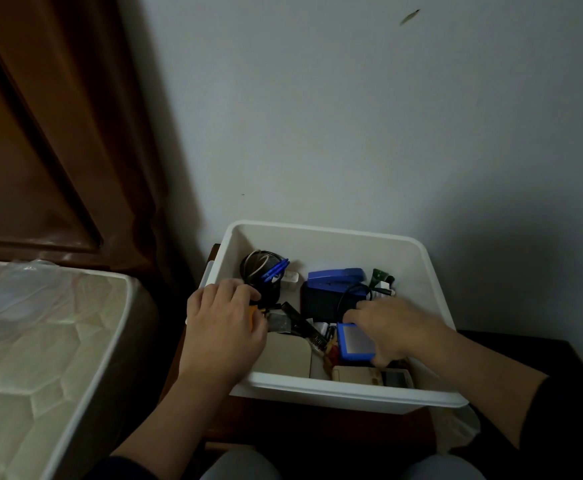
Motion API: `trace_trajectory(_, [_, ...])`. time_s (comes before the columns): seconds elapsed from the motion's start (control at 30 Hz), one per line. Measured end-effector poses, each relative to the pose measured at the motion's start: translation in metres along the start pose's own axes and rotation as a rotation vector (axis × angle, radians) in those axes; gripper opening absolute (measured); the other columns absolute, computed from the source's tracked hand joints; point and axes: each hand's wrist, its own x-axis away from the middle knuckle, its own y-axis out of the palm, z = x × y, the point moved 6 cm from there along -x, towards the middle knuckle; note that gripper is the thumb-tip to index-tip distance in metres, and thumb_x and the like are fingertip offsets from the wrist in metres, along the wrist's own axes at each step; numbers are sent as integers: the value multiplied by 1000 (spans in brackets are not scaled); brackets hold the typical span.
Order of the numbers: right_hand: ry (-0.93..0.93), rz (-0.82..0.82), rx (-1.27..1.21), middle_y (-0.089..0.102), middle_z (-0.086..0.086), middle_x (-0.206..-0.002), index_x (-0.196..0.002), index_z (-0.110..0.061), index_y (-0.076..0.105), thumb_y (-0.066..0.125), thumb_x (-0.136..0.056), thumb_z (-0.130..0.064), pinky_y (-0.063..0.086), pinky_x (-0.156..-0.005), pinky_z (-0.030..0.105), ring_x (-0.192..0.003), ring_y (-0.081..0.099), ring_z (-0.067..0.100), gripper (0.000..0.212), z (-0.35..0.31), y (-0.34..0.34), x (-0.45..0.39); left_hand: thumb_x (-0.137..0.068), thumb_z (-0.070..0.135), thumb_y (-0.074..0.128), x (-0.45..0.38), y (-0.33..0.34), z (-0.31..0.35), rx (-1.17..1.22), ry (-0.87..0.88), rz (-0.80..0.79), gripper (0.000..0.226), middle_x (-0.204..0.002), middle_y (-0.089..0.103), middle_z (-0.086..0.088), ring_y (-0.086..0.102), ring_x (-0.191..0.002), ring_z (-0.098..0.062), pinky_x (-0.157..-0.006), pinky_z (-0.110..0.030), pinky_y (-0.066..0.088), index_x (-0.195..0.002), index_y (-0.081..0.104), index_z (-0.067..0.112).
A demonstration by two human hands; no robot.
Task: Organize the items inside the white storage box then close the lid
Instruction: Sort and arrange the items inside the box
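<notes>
The white storage box (321, 237) stands open against the wall, with no lid in view. Inside are a black mesh cup (265, 271) holding blue pens, a blue stapler (338, 274) on a dark blue box (321, 301), a blue-edged flat case (354, 342), a beige flat pad (288, 355) and a calculator (373, 375). My left hand (224, 323) reaches in at the left, fingers curled over a small orange thing (253, 318) beside the cup. My right hand (394, 327) holds the blue-edged case, thumb at its lower corner.
The box sits on a dark wooden stand (317, 431). A plastic-wrapped mattress (40, 341) lies at the left, with a brown headboard (40, 133) behind it. A grey wall rises behind the box. My knees show at the bottom edge.
</notes>
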Motion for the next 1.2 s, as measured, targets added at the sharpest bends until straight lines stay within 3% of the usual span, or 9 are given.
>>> trace_trajectory(0.3, [24,-123,-231,50,-2,-152,-161,-31,36,81,-84,-24,49,-102,32,-133,53,21,90,11,-2,9,-99,46,54,0,0,1,-10,-4,5,29,-124,62,10,54,-122,-15,-114,-41,36,-125,63,37])
trace_trajectory(0.4, [14,-157,-347,48,-6,-158,-160,-32,42,73,-90,-15,48,-110,32,-138,52,16,78,17,-2,16,-99,46,54,0,0,1,-9,-2,4,29,-124,62,10,54,-122,-15,-114,-41,36,-125,63,37])
trace_trajectory(0.47, [-2,-136,-451,60,-9,-146,-149,-32,58,65,-92,-7,50,-101,21,-126,59,9,63,20,-7,21,-99,45,53,0,0,0,-11,-4,4,28,-124,61,11,54,-122,-14,-114,-40,35,-124,63,38])
trace_trajectory(0.57, [154,202,-516,74,-9,-107,-101,-30,79,59,-91,0,57,-84,23,-98,71,11,37,48,-33,25,-98,44,54,0,-1,0,-12,-3,12,28,-123,62,11,55,-122,-14,-113,-40,35,-123,63,38])
trace_trajectory(0.6, [226,312,-508,73,-5,-103,-96,-28,77,60,-90,2,59,-85,30,-96,71,17,35,61,-42,25,-98,44,55,0,-1,0,-9,-3,14,27,-123,62,11,55,-121,-14,-113,-41,36,-123,64,37])
trace_trajectory(0.67, [330,354,-426,69,6,-115,-113,-16,72,63,-91,0,58,-91,39,-105,68,27,29,75,-48,24,-97,42,56,1,-1,0,-12,-4,15,27,-121,63,11,56,-120,-15,-113,-41,36,-122,64,37])
trace_trajectory(0.83, [350,180,-66,58,9,-125,-122,-14,57,73,-89,-9,56,-85,38,-108,66,30,37,54,-38,10,-94,39,55,1,-2,0,-15,-10,9,28,-119,63,10,57,-119,-16,-112,-42,37,-119,66,36])
trace_trajectory(0.97, [352,70,114,56,10,-135,-141,-16,51,74,-92,-13,59,-93,43,-117,66,30,55,43,-27,-5,-93,39,54,0,-2,0,-14,-11,0,29,-119,63,11,56,-119,-15,-112,-41,36,-120,65,37])
trace_trajectory(1.2, [372,52,281,56,13,-134,-134,-10,62,63,-97,-1,57,-89,40,-114,68,29,38,39,-32,-6,-94,40,51,1,-1,-1,-13,-10,-8,30,-120,63,13,54,-121,-13,-114,-40,34,-121,64,39])
